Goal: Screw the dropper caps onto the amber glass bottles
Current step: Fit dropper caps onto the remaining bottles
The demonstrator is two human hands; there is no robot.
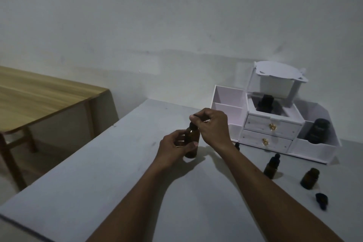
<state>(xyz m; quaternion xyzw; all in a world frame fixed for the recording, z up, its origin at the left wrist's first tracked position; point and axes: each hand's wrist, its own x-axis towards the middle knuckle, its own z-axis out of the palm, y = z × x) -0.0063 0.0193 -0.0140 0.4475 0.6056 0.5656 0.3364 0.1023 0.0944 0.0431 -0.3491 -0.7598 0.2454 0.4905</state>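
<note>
An amber glass bottle [192, 143] stands on the grey table [98, 173], and my left hand [172, 150] grips its body. On its neck sits a black dropper cap [192, 124], pinched from above by the fingers of my right hand [213, 125]. To the right stand a capped amber bottle [272, 166] and an uncapped amber bottle [310, 178]. A loose black dropper cap [322, 200] lies in front of the uncapped one. Just behind my right forearm, another small dark cap top [237, 146] peeks out.
A white desk organiser [273, 125] with two drawers stands at the back right against the wall. It holds a dark bottle [265, 104] in its middle compartment and a dark jar [318, 130] in its right bin. A wooden table [39, 96] stands to the left.
</note>
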